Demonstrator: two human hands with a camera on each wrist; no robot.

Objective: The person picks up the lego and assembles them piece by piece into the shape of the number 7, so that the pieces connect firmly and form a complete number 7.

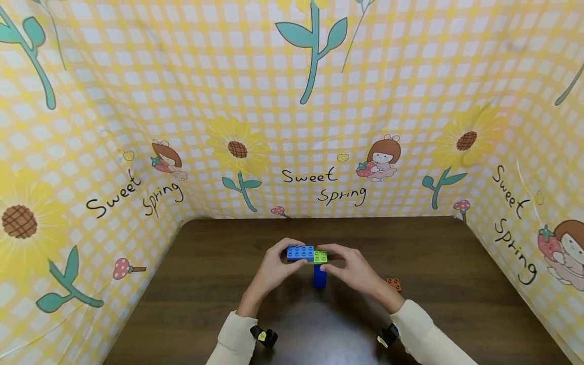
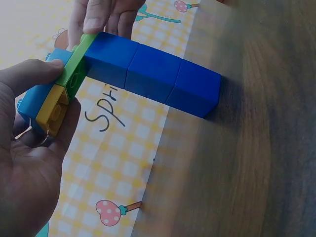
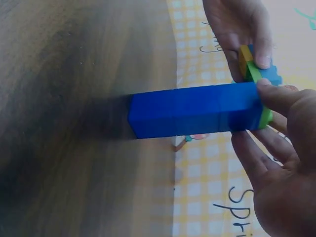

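Observation:
A column of stacked dark blue bricks (image 2: 153,74) stands upright on the table, capped by a thin lime-green brick (image 1: 321,256). On the green brick's left part sits a lighter blue brick (image 1: 300,252), which juts out past the column. Under that overhang is a yellow brick (image 2: 52,108), beside the green one. My left hand (image 1: 275,264) grips the light blue and yellow end, thumb at the near side and fingers behind. With thumb and fingers, my right hand (image 1: 355,267) pinches the green brick at the column's top.
An orange brick (image 1: 393,284) lies on the dark wooden table (image 1: 201,294), right by my right forearm. Yellow checked cloth (image 1: 292,111) with printed flowers walls the table at the back and both sides.

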